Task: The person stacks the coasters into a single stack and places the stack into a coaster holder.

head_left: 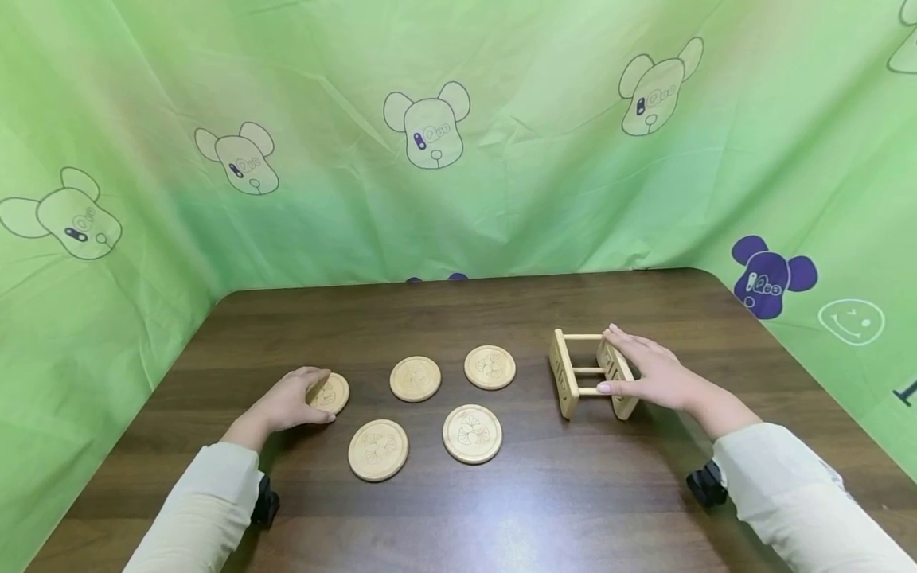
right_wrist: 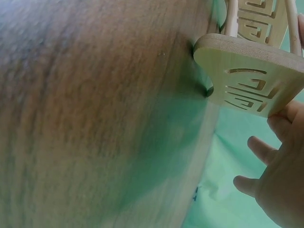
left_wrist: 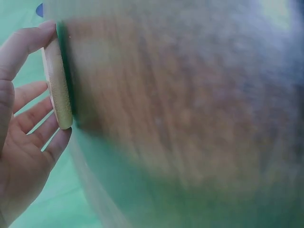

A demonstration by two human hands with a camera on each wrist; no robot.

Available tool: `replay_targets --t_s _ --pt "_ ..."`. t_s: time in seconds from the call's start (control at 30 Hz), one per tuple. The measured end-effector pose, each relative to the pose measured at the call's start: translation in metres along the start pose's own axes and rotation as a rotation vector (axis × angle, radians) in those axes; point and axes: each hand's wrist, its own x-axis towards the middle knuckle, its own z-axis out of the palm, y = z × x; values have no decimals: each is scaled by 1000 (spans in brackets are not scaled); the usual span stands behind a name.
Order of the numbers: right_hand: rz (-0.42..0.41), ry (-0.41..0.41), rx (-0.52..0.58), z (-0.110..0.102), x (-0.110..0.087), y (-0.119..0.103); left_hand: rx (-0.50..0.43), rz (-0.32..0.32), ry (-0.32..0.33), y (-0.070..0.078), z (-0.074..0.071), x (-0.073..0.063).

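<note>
Left hand (head_left: 290,400) pinches one round pale wooden disc (head_left: 333,394), left of four similar discs (head_left: 415,379) on the dark brown wooden table (head_left: 401,318); right hand (head_left: 657,379) grips a pale wooden rack (head_left: 564,376) at its right end.

Your head camera looks forward and down from above the near edge of the dark wooden table (head_left: 430,314), far enough back to take in both forearms and the green printed cloth (head_left: 344,207) behind. Your left wrist camera (head_left: 265,503) looks from close by along the palm of your left hand (head_left: 295,400), rolled so the tabletop stands steeply; it shares that hand and the wooden coaster (head_left: 333,392) with the head view. Your right wrist camera (head_left: 708,484), equally near and tilted, faces your right hand (head_left: 662,378) and the wooden rack (head_left: 565,380), both also in the head view.
</note>
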Motion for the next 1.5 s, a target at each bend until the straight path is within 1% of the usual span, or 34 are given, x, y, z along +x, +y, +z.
replay_targets --t_s 0.17,0.27,0.53,0.87,1.17,1.5 --pt "-4 -6 -2 -2 2 -1 -2 5 10 0 -2 3" --pt "-5 -6 -4 -3 2 -1 -13 5 4 4 -2 6" --pt "10 -18 13 -2 1 0 -27 36 -8 20 -3 16" --pt "20 -24 8 -4 1 -1 -46 91 -34 44 -5 33" --pt "19 -33 -7 -4 3 -1 -39 149 -35 60 1 49" --pt "14 -27 -4 -3 2 -2 -38 167 -55 73 7 59"
